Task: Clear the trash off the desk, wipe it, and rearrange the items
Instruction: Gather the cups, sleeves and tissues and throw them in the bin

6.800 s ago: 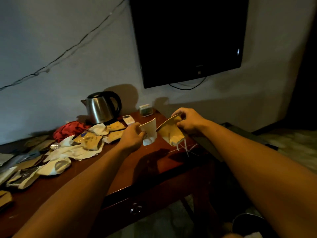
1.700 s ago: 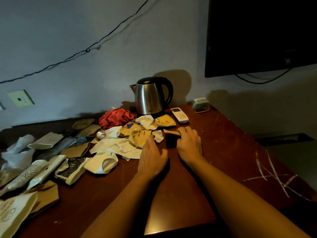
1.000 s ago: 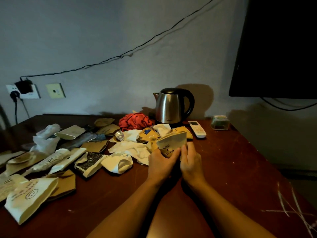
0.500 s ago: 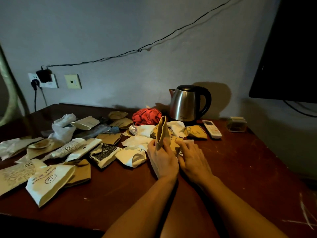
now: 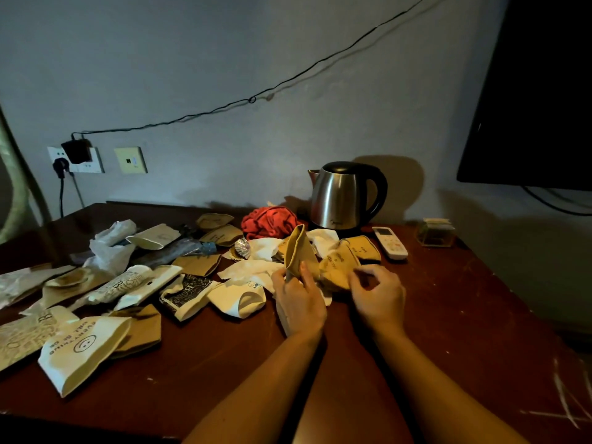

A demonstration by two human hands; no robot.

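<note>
At the cluttered desk (image 5: pixel 448 315), the left hand (image 5: pixel 299 302) now grips an upright flattened cup (image 5: pixel 299 251) gathered moments ago, while the right hand's (image 5: pixel 379 294) curled fingers reach another, clearing barely begun.

My one camera sits on my head, looking forward and down across the desk (image 5: pixel 448 299) toward the far wall (image 5: pixel 224 59). My forearms enter from the near edge; the television (image 5: pixel 538 91) hangs far right.
</note>
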